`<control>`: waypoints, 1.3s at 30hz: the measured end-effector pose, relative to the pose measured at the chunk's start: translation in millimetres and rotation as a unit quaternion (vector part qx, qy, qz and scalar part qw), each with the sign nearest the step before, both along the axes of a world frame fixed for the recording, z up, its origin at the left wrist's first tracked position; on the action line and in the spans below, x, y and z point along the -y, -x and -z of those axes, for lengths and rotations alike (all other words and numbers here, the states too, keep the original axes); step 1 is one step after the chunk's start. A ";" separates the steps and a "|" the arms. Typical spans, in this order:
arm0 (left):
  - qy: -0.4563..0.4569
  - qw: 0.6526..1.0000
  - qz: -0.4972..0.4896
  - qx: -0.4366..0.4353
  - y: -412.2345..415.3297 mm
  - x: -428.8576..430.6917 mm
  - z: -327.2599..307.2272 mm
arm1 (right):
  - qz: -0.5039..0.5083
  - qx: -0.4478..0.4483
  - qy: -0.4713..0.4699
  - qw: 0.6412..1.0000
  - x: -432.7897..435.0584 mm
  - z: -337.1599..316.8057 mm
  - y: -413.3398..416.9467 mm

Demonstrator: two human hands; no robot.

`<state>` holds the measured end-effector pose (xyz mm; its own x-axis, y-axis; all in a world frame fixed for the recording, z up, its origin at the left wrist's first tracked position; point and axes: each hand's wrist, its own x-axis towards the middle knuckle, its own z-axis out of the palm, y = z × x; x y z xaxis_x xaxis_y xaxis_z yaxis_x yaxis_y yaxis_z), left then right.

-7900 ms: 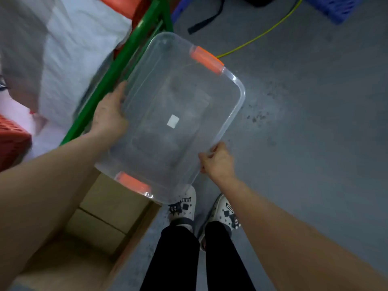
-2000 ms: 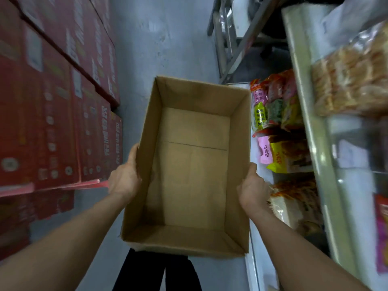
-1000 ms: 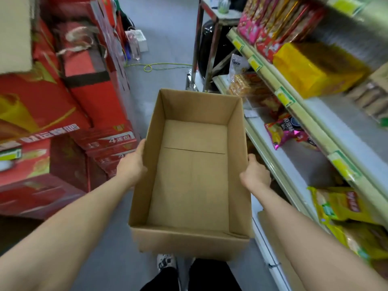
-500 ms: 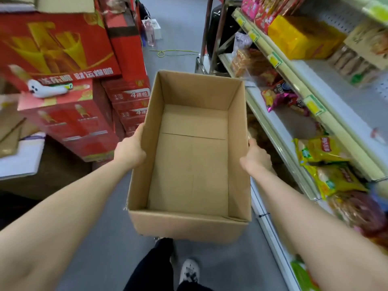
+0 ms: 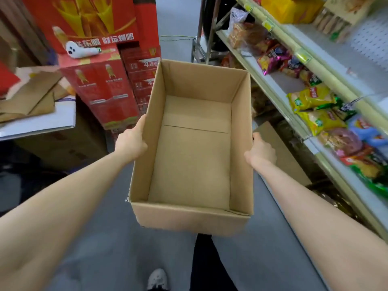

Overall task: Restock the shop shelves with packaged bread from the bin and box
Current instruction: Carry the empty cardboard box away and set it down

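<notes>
I carry an open cardboard box [image 5: 193, 164] in front of me above the grey aisle floor; nothing lies inside it. My left hand [image 5: 131, 142] holds its left wall and my right hand [image 5: 260, 152] holds its right wall, with the fingers of both hidden under or behind the cardboard. On the right run the shop shelves [image 5: 279, 89], carrying packaged bread [image 5: 245, 34] at the far end and several snack bags [image 5: 312, 99] nearer to me.
Stacked red cartons [image 5: 100, 80] stand on the left of the aisle. A low surface with flattened cardboard [image 5: 31, 97] is at far left. A metal rack [image 5: 201, 45] stands at the aisle's far end. My legs and one shoe [image 5: 157, 279] show below the box.
Earlier I held a clear plastic bin; since two seconds ago I hold the empty cardboard box. Over the last second the shelves and red cartons have slid nearer as I walk along the aisle.
</notes>
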<state>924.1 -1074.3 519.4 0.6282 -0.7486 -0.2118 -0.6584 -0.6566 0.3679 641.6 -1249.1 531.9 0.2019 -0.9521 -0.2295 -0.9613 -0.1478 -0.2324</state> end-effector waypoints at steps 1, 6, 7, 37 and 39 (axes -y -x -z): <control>0.001 1.000 0.006 0.000 4.1 -18.6 -1.2 | 0.001 0.000 0.002 1.000 -22.2 -1.4 5.7; 0.000 1.000 0.009 -0.005 34.5 -104.2 -0.9 | 0.002 0.010 0.000 1.000 -117.0 -8.5 41.1; 0.000 1.000 0.007 -0.003 41.3 -119.7 0.2 | -0.002 0.006 0.000 1.000 -131.8 -9.0 48.4; -0.009 0.991 -0.136 0.007 252.9 -603.0 53.7 | -0.140 -0.001 -0.022 0.990 -526.7 34.1 204.9; -0.011 0.989 -0.148 -0.001 258.9 -645.5 61.0 | -0.151 -0.006 -0.025 0.988 -561.3 45.2 201.4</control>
